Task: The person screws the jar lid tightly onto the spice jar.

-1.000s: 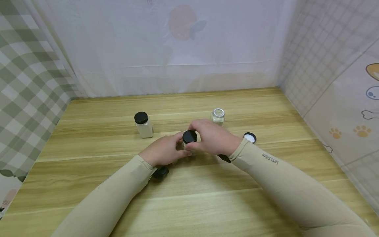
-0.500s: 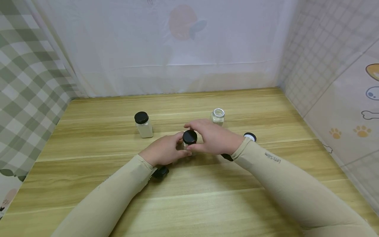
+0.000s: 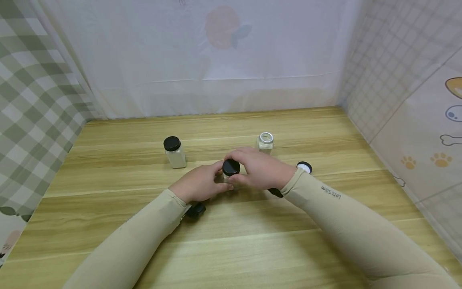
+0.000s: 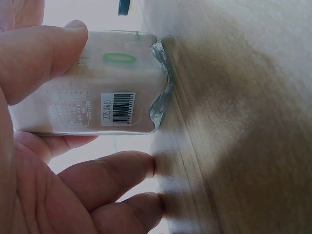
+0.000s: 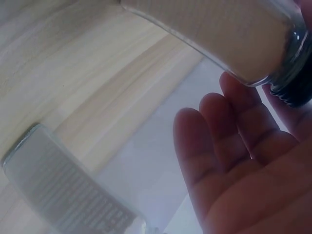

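A squarish clear glass jar (image 4: 107,83) filled with beige contents stands upright on the table, its black screw lid (image 3: 231,167) on top. My left hand (image 3: 202,182) holds the jar's body between thumb and fingers; its lower fingers are spread near the tabletop in the left wrist view. With thumb in front and index finger behind, my right hand (image 3: 258,168) grips the lid. In the right wrist view the other fingers (image 5: 192,141) reach out below the lid, which is partly cut off by the frame edge. A barcode label (image 4: 118,109) shows on the jar's side.
A second jar with a black lid (image 3: 175,152) stands to the left. Behind my right hand is a jar without a lid (image 3: 266,143), its silvery rim showing. A loose black lid with white lining (image 3: 304,167) lies beyond my right wrist. White curtain (image 3: 223,96) closes the back.
My right fingers loosened and shifted back around the lid, then closed on it again. My left hand and the jar have stayed in place.
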A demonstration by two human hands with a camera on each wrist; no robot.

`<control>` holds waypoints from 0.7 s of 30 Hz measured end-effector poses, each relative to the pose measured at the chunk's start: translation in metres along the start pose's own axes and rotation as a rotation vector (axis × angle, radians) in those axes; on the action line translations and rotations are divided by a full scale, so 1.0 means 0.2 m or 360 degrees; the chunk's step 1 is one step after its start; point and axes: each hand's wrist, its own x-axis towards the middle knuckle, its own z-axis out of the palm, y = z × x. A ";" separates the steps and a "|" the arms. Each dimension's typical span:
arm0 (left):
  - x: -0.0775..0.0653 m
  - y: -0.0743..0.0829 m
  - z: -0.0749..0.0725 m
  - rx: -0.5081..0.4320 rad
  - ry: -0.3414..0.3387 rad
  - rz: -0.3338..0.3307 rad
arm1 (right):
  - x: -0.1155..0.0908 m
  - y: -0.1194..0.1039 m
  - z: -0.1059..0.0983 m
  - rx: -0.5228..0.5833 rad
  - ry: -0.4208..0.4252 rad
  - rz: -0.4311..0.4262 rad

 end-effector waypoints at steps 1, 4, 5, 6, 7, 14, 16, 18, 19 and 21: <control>0.00 0.00 0.00 -0.0002 0.0002 0.0002 | 0.00 0.00 0.00 0.0008 -0.0002 0.0008; 0.00 0.00 0.00 -0.0006 0.0008 0.0004 | 0.01 0.00 0.00 0.0046 0.0007 0.0023; 0.00 0.00 0.00 -0.0005 0.0011 0.0003 | 0.01 0.00 0.00 0.0060 0.0013 0.0030; 0.00 0.00 0.00 -0.0004 0.0013 0.0004 | 0.01 0.00 0.01 0.0074 0.0018 0.0037; 0.00 0.00 0.00 -0.0003 0.0015 0.0002 | 0.01 0.01 0.01 0.0089 0.0023 0.0046; 0.00 -0.01 0.01 0.0008 0.0030 0.0002 | 0.02 0.00 0.02 0.0146 0.0044 0.0146; 0.00 -0.01 0.01 0.0011 0.0031 0.0000 | 0.02 0.00 0.02 0.0148 0.0046 0.0173; 0.00 -0.01 0.01 0.0013 0.0031 -0.0001 | 0.02 0.00 0.02 0.0146 0.0048 0.0184; 0.00 -0.01 0.01 0.0015 0.0030 -0.0001 | 0.02 0.00 0.02 0.0142 0.0049 0.0182; 0.01 -0.01 0.01 0.0020 0.0027 0.0001 | 0.02 0.01 0.03 0.0130 0.0049 0.0164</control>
